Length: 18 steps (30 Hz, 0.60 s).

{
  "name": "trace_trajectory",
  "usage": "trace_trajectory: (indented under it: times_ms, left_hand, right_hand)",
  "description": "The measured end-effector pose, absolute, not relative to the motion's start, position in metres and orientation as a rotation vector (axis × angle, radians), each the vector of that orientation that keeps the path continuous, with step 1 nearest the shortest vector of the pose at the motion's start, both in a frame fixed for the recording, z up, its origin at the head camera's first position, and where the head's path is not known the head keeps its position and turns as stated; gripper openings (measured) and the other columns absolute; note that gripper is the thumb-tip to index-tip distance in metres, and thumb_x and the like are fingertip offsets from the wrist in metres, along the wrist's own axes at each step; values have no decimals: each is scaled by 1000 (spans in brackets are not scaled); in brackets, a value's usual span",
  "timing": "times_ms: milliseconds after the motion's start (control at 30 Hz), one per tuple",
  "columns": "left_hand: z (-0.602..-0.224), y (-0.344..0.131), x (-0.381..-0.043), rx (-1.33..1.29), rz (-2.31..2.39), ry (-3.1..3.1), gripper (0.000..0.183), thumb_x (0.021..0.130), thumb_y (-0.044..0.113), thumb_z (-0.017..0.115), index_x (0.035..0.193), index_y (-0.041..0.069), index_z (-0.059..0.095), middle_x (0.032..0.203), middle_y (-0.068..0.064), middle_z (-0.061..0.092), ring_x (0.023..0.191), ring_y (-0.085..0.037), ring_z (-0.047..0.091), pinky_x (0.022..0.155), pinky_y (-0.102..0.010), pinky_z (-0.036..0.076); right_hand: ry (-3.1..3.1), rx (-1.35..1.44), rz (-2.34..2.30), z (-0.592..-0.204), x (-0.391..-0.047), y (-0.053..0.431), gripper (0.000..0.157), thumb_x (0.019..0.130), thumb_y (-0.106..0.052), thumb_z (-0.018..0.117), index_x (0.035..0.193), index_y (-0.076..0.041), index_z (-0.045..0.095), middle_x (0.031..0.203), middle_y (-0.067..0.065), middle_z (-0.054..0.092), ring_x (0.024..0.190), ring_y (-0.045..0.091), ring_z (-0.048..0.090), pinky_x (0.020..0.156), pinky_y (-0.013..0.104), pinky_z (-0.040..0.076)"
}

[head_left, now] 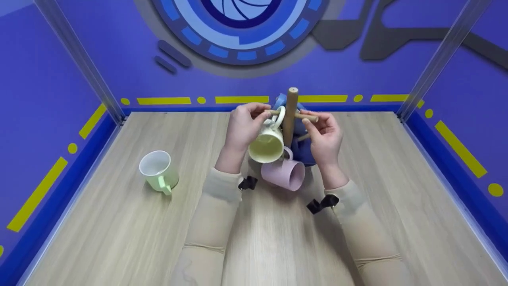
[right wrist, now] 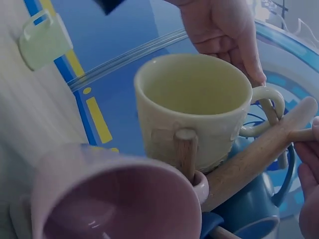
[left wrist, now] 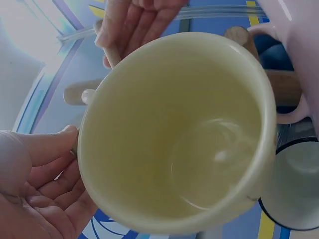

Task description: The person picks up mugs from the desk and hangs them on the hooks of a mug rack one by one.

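Observation:
A wooden mug tree [head_left: 291, 115] stands at the back middle of the table. A cream mug [head_left: 266, 147] hangs by its handle from the left arm of an upper peg, its mouth tipped forward. My left hand [head_left: 246, 125] pinches that peg's left end beside the handle, with thumb and fingertips. On the far side of the post, my right hand [head_left: 327, 137] pinches the peg's right end [head_left: 311, 117]. Below hangs a pink mug [head_left: 279, 174], lying sideways on a lower peg [right wrist: 186, 154]. A blue mug [right wrist: 254, 214] hangs behind the post.
A light green mug [head_left: 158, 174] stands upright on the table [head_left: 119, 230] at the left. A dark blue mug [head_left: 303, 153] sits low on the tree, partly behind my right hand. In the left wrist view, a dark-rimmed mug [left wrist: 296, 186] is near the pink one. Blue walls enclose the table.

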<state>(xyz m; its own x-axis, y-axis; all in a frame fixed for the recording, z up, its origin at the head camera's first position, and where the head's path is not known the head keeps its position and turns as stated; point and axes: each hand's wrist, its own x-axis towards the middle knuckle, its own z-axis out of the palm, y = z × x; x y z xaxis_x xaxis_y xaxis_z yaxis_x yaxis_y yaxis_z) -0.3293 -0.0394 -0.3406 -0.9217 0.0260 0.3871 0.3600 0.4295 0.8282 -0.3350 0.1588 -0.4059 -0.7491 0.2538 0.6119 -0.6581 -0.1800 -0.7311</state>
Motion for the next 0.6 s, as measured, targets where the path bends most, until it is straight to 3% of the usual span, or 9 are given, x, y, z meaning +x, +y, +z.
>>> trace_trajectory:
  times_ms: [200, 400, 600]
  left_hand:
    - [-335, -42, -346, -300, -1439, -2429, 23, 96, 14, 73, 117, 6, 78, 112, -10, 79, 101, -22, 74, 91, -30, 58]
    - [-330, -38, -361, -227, -1406, -2513, 26, 99, 15, 70, 123, 11, 76, 122, -5, 77, 117, -20, 70, 99, -28, 56]
    - [-327, -34, -372, -192, -1341, -2563, 27, 99, 16, 69, 125, 13, 75, 126, -3, 75, 124, -18, 67, 105, -27, 53]
  right_hand:
    - [-1520, 621, 1677, -407, -328, 152, 18, 84, 16, 74, 100, 15, 65, 105, 10, 80, 102, 12, 76, 89, 25, 60]
    - [-1570, 723, 1298, -405, -330, 148, 21, 77, 16, 80, 95, 8, 72, 103, 22, 78, 103, 12, 76, 91, 25, 60]
    - [-1601, 787, 1125, -403, -331, 143, 22, 76, 15, 81, 94, 4, 74, 102, 20, 78, 101, 28, 76, 97, 24, 58]
